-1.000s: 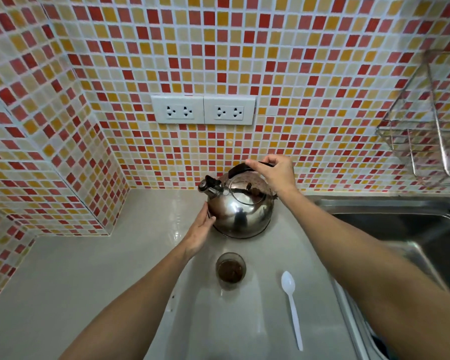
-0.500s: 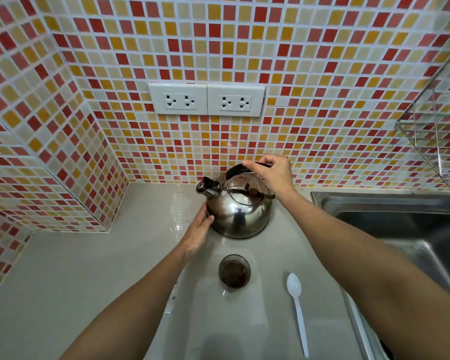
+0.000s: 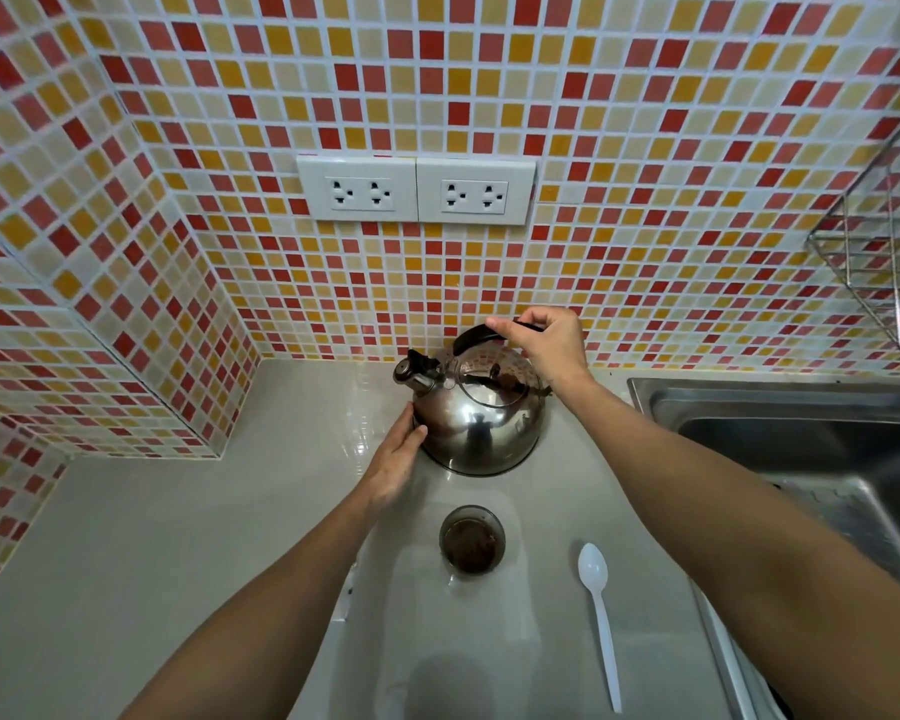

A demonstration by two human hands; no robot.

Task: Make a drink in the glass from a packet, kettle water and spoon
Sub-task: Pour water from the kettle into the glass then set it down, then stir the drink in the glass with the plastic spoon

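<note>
The right hand (image 3: 546,345) is closed around the black handle (image 3: 476,335) of the kettle (image 3: 479,423), fingers curled over the top of the arch. The left hand (image 3: 396,459) lies open and flat against the kettle's left flank, fingertips touching the steel just below the spout (image 3: 411,368). The kettle stands upright on the counter (image 3: 152,537), its base on the surface, the capped spout pointing left, the lid on; what is inside cannot be seen. Just in front of it, between the 2 forearms, stands the glass (image 3: 472,544), upright, with a dark brown mass at its bottom; whether that is dry powder or wet cannot be told. To the right of the glass, apart from it, lies a white plastic spoon (image 3: 599,615), bowl toward the wall, handle toward the person. Right of the right forearm is a steel sink (image 3: 801,423), its basin partly hidden by that arm. A wire rack (image 3: 879,262) hangs on the wall above the sink. Behind the kettle rises a wall of small red, orange and cream tiles (image 3: 645,148), with 2 white double sockets (image 3: 417,192) side by side, nothing plugged in. No brand or writing can be read anywhere.
</note>
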